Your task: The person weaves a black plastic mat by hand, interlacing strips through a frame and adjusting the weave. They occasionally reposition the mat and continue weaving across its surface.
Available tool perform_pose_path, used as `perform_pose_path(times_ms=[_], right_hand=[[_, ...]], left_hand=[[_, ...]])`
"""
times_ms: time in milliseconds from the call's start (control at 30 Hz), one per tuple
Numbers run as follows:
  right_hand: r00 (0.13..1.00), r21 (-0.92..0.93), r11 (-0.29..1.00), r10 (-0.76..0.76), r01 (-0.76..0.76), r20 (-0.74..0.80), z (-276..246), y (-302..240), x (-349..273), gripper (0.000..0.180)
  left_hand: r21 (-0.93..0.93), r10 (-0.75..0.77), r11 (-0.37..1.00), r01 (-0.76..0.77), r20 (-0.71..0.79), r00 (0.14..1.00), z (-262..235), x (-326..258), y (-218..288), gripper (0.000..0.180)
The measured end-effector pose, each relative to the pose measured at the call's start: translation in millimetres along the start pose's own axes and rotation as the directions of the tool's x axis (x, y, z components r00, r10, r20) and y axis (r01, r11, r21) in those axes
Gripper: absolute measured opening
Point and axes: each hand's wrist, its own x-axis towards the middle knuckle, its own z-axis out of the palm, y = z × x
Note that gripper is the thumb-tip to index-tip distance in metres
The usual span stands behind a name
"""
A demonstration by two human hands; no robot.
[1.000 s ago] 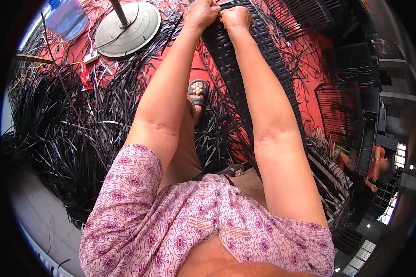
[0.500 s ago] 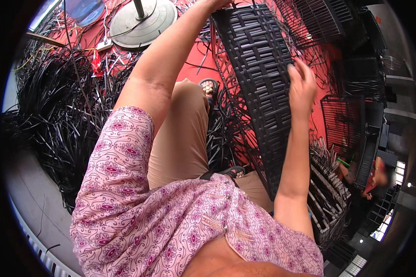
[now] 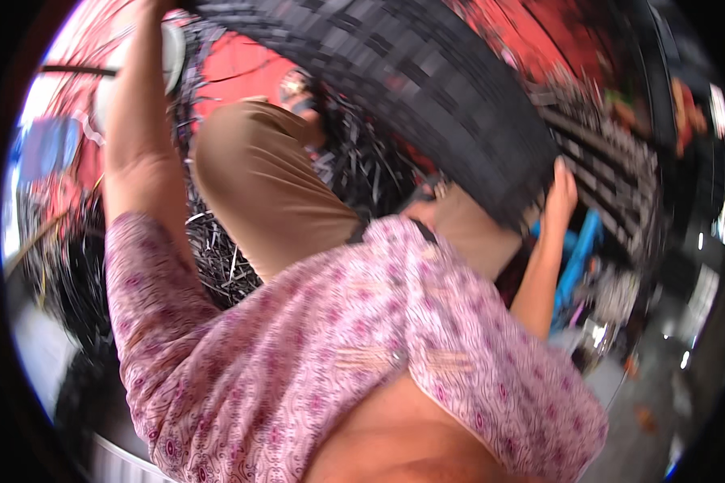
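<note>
A long black woven panel (image 3: 395,76), made of wicker-like plastic strips, slants across my lap from the upper left to the right. Its upper left end meets my left hand (image 3: 165,5), whose fingers are cut off by the top edge of the view. At the panel's lower right end, my right hand (image 3: 557,197) is closed against the edge, partly smeared by motion. The panel itself is blurred, and it hides part of the floor and my right leg.
Loose black plastic strips (image 3: 362,153) lie in heaps around my legs on the red floor covering (image 3: 238,68). Beside my right arm stand a slatted frame (image 3: 600,177) and something bright blue (image 3: 576,262). A round base (image 3: 173,56) shows behind my left forearm.
The panel has swung from nearly upright to a slant, its upper end going left with my left arm. My right hand has moved down to its lower end. The whole view has turned.
</note>
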Motion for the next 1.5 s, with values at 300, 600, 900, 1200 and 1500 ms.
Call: perform_pose_path(times_ms=[300,600,900,1200,1500], right_hand=[[0.973,0.496,0.854,0.046,-0.156,0.227,14,32,67,0.044],[0.939,0.354,0.935,-0.125,0.003,0.32,-2,51,167,0.042],[0.878,-0.179,0.944,-0.326,0.278,-0.351,-21,14,83,0.044],[0.989,0.28,0.949,0.144,-0.145,0.025,-29,140,71,0.055],[0.994,0.4,0.91,0.092,-0.104,0.049,-18,141,68,0.039]], left_hand=[[-0.389,-0.244,0.881,0.268,0.111,0.963,-71,61,-69,0.052],[-0.473,-0.196,0.869,0.146,-0.058,0.979,-29,-68,-84,0.04],[-0.373,-0.003,0.909,-0.187,-0.454,0.891,34,-210,-18,0.026],[-0.62,0.05,0.691,-0.371,-0.471,0.881,38,-182,-31,0.026],[-0.538,-0.034,0.811,-0.23,-0.437,0.899,44,-204,-2,0.017]])
